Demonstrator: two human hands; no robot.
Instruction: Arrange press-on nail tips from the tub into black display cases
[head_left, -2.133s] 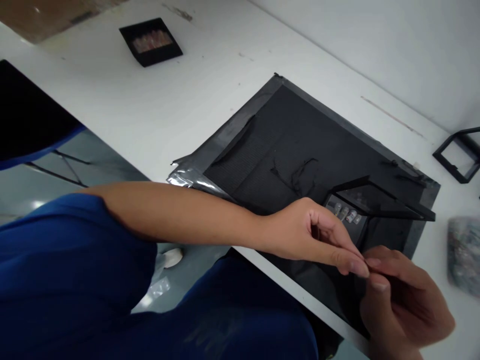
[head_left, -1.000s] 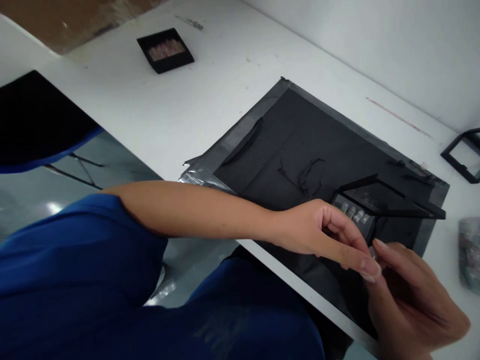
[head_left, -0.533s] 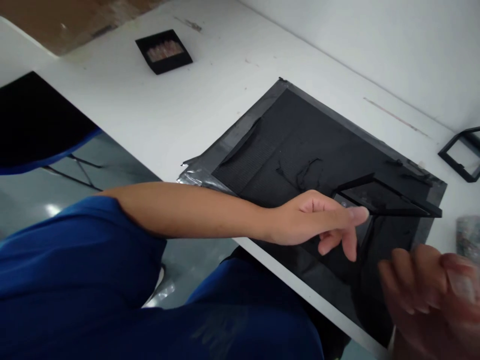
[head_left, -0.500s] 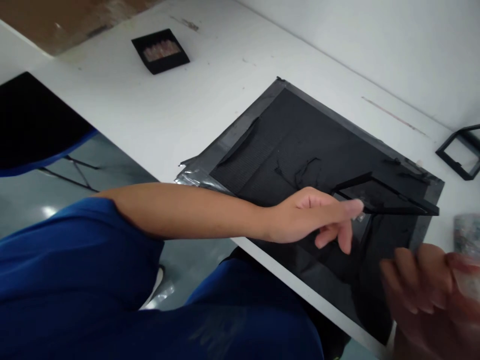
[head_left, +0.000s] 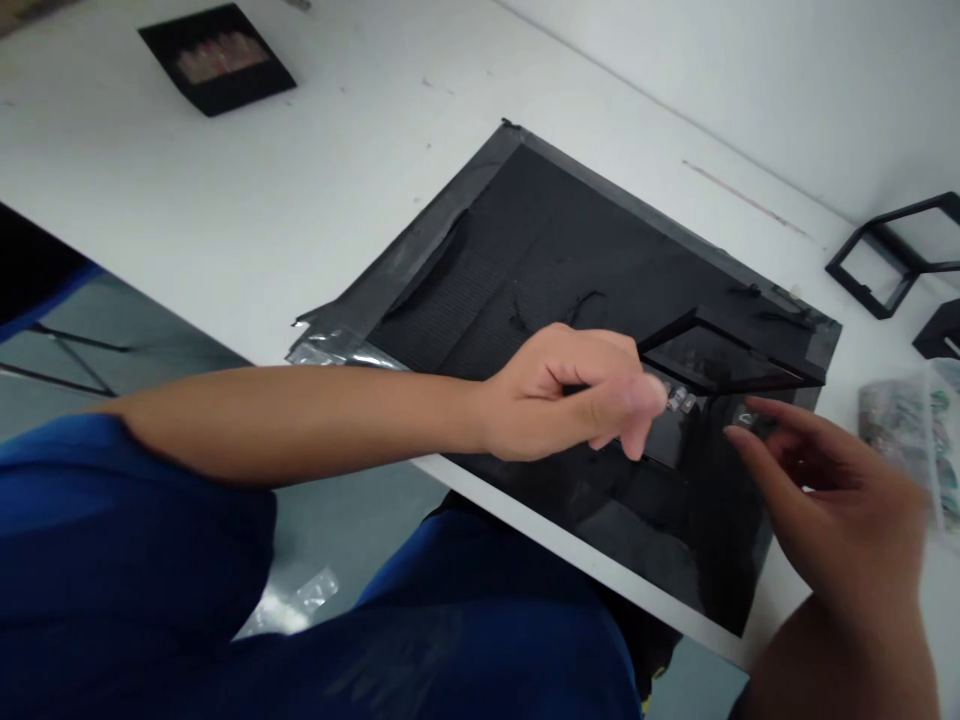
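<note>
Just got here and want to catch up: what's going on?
The person's right hand pinches a small clear piece over a black mat. The left hand is curled in front of an open case, partly hiding it; a few small pieces sit in a row there. Whether the left hand holds anything can't be told. A clear box of small things is beside the right hand.

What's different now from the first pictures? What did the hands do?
The left hand and right hand were touching; now they're apart. The left hand moved forward to the row of little clear pieces. The right hand moved away rightward and is now pinching a small clear piece.

The open black case, black mat and black packet stayed about where they were.
</note>
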